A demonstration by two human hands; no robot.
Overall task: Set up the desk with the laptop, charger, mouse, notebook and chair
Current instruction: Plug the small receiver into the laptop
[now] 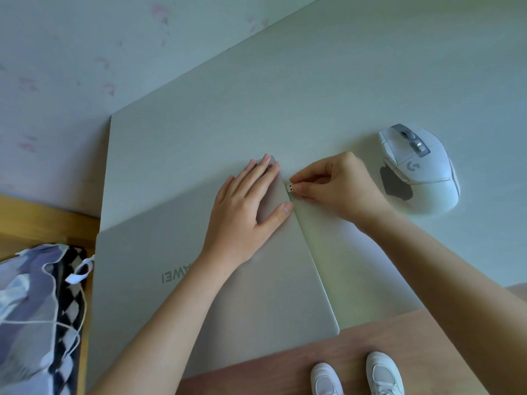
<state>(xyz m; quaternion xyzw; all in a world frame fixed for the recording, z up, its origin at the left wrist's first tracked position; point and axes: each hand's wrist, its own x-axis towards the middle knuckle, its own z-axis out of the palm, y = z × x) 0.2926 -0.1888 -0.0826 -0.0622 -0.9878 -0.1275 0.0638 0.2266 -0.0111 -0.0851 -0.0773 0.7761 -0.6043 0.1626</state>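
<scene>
A closed silver laptop (pixel 159 266) lies flat on the pale desk (pixel 313 95), its lid logo facing me upside down. My left hand (pixel 245 206) rests flat and spread on the lid near its far right corner. My right hand (pixel 333 183) pinches a tiny USB receiver (pixel 290 187) between thumb and forefinger, right at the laptop's right side edge. A white wireless mouse (pixel 422 169) lies on the desk just right of my right hand, untouched. No charger, notebook or chair is in view.
A patterned cloth bag (pixel 37 315) with a white cord lies at the lower left beside the desk on a yellow wooden surface. The wall rises behind the desk. My white shoes (pixel 356 374) stand on the wooden floor below the desk's front edge.
</scene>
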